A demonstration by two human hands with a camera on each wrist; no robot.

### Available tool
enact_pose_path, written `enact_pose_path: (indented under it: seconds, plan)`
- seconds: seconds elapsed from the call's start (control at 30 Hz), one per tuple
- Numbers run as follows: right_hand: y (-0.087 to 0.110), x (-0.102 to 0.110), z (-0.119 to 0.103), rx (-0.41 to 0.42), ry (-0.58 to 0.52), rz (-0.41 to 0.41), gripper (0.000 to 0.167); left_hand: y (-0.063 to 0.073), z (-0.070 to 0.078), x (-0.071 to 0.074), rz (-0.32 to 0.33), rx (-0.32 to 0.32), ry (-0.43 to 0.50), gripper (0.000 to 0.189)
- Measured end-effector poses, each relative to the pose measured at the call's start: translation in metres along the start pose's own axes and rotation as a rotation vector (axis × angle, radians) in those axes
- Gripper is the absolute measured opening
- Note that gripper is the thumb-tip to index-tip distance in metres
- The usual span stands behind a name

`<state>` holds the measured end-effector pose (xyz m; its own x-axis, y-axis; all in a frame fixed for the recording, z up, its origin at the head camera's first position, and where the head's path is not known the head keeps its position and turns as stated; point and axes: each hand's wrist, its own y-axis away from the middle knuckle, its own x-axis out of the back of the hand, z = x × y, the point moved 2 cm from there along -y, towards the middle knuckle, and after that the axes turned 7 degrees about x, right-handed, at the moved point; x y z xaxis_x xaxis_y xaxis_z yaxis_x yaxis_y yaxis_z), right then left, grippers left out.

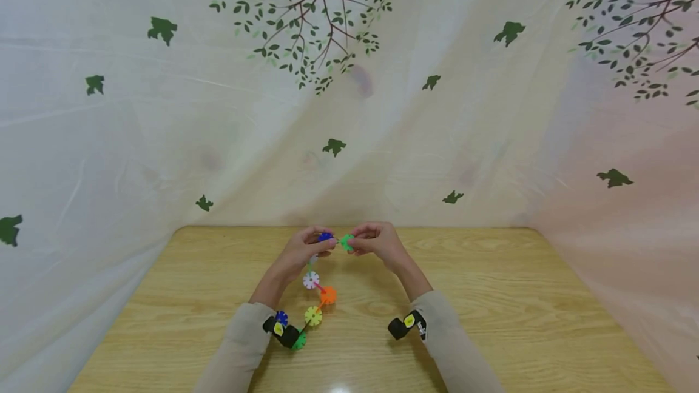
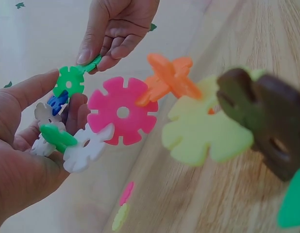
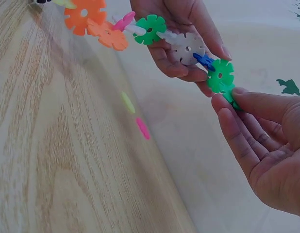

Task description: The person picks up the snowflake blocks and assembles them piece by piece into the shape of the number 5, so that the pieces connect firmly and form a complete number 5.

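A chain of notched plastic flower discs hangs from the left hand, whose thumb and fingers pinch it around a blue disc and a green disc. At the chain's end, the right hand pinches another green disc between thumb and fingertips. These two green discs meet edge to edge, tilted to each other. White discs, a pink disc, orange discs, a yellow disc and a brown disc follow down the chain toward the left forearm.
Loose yellow and pink discs lie near the wooden table's far edge. A pale curtain printed with leaves and branches hangs behind the table. Each sleeve carries a black wrist camera.
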<state>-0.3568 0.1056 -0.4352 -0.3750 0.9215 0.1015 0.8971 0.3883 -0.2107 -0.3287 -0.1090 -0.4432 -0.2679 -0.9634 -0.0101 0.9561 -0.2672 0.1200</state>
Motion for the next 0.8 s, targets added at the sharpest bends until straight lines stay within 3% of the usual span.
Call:
enact_pose_path:
  seconds: [0.57, 0.8]
  plan:
    - [0.0019, -0.0027, -0.0004, 0.023, -0.044, 0.006, 0.022, 0.0006, -0.0008, -0.0062, 0.013, -0.026, 0.01, 0.032]
    - [0.0024, -0.0047, 0.0027, 0.016, -0.049, -0.013, 0.022, 0.0015, 0.0013, -0.0021, -0.031, -0.03, -0.082, 0.039]
